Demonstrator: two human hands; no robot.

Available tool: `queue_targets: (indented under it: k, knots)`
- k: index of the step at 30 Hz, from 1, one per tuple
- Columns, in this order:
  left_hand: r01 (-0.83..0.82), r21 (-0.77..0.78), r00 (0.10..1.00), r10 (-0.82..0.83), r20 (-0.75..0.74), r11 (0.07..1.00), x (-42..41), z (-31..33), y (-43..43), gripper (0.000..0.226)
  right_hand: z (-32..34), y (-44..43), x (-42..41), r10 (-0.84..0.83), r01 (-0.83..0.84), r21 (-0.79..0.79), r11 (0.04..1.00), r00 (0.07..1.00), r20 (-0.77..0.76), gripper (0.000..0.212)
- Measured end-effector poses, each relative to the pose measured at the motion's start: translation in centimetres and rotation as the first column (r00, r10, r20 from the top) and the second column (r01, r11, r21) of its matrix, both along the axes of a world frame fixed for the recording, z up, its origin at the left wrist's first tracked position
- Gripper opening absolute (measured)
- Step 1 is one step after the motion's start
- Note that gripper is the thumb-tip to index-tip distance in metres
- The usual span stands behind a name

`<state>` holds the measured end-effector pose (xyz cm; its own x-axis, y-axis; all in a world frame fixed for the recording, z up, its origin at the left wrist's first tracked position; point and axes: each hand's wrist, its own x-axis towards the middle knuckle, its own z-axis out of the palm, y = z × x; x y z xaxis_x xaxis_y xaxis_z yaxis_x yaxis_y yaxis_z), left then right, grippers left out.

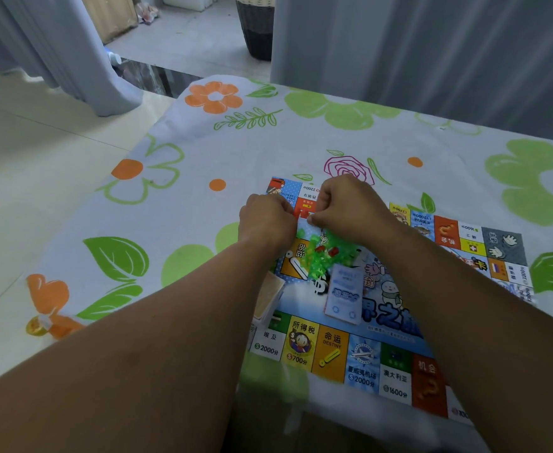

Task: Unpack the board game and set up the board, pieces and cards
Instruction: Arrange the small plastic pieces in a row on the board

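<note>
The colourful game board (363,361) lies flat on the flowered tablecloth. Above its far left part, my left hand (267,222) and my right hand (350,206) both pinch the top of a clear plastic bag of green and red pieces (324,253), which hangs down onto the board. A blue-and-white card deck (343,294) lies on the board's middle. A tan card deck (268,297) rests at the board's left edge, partly behind my left forearm.
The table with the flowered cloth (203,152) ends close on the left, with tiled floor (23,158) beyond. A yellow tape roll (36,326) sits near the left edge. Grey curtains (432,50) hang behind, and a dark basket (257,27) stands on the floor.
</note>
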<state>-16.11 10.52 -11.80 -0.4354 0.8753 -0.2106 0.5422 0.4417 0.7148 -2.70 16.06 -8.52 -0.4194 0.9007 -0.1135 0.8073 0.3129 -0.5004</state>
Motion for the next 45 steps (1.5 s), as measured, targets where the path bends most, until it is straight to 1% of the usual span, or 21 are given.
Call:
queue_targets:
  k: [7, 9, 12, 15, 17, 21, 25, 32, 36, 39, 45]
  knots:
    - [-0.001, -0.001, 1.0, 0.001, -0.014, 1.0, -0.1, -0.6, 0.2, 0.024, -1.2, -0.6, -0.1, 0.012, -0.012, -0.018, 1.0, 1.0, 0.026, 0.027]
    - [-0.006, -0.001, 1.0, 0.006, -0.005, 1.0, -0.1, -0.5, 0.2, 0.023, -0.9, -0.3, 0.1, -0.012, 0.012, -0.056, 0.998, 1.0, -0.001, 0.023]
    - [-0.013, -0.001, 1.0, 0.013, 0.009, 1.0, -0.1, -0.5, 0.2, 0.023, -0.5, 0.6, 0.5, -0.051, 0.049, -0.081, 0.996, 0.998, -0.026, 0.007]
    - [-0.013, 0.0, 1.0, 0.013, 0.014, 1.0, 0.0, -0.5, 0.2, 0.025, -0.5, 0.7, 0.5, -0.04, 0.039, -0.111, 0.993, 0.999, -0.005, 0.012]
    - [-0.012, -0.002, 1.0, 0.012, 0.01, 1.0, 0.0, -0.5, 0.2, 0.026, -0.8, 0.5, 0.2, -0.017, 0.019, -0.125, 0.992, 1.0, 0.021, 0.01]
    - [-0.012, 0.0, 1.0, 0.012, 0.002, 1.0, -0.1, -0.4, 0.1, 0.025, -1.2, 0.3, -0.3, -0.01, 0.013, -0.121, 0.993, 1.0, 0.023, 0.009]
    - [-0.001, -0.002, 1.0, 0.001, -0.01, 1.0, -0.2, -0.4, 0.1, 0.025, -1.3, -0.1, -0.5, -0.011, 0.011, -0.116, 0.993, 1.0, 0.001, 0.016]
    - [-0.001, 0.005, 0.999, 0.001, -0.032, 1.0, -0.3, -0.6, 0.2, 0.02, -1.3, -0.2, -0.6, -0.045, 0.045, -0.091, 0.995, 0.999, -0.003, 0.019]
    - [0.002, 0.003, 0.999, -0.002, -0.055, 1.0, -0.3, -0.8, 0.3, 0.023, -1.5, 0.0, -0.8, -0.07, 0.069, -0.065, 0.996, 0.997, -0.015, 0.026]
    - [0.004, -0.001, 0.998, -0.004, -0.06, 1.0, -0.3, -0.8, 0.3, 0.024, -1.6, 0.1, -1.0, -0.059, 0.058, -0.077, 0.995, 0.998, -0.011, 0.03]
    - [0.02, 0.002, 0.997, -0.02, -0.076, 1.0, -0.3, -0.7, 0.2, 0.026, -1.9, 0.3, -1.3, -0.05, 0.048, -0.066, 0.997, 0.999, -0.015, 0.022]
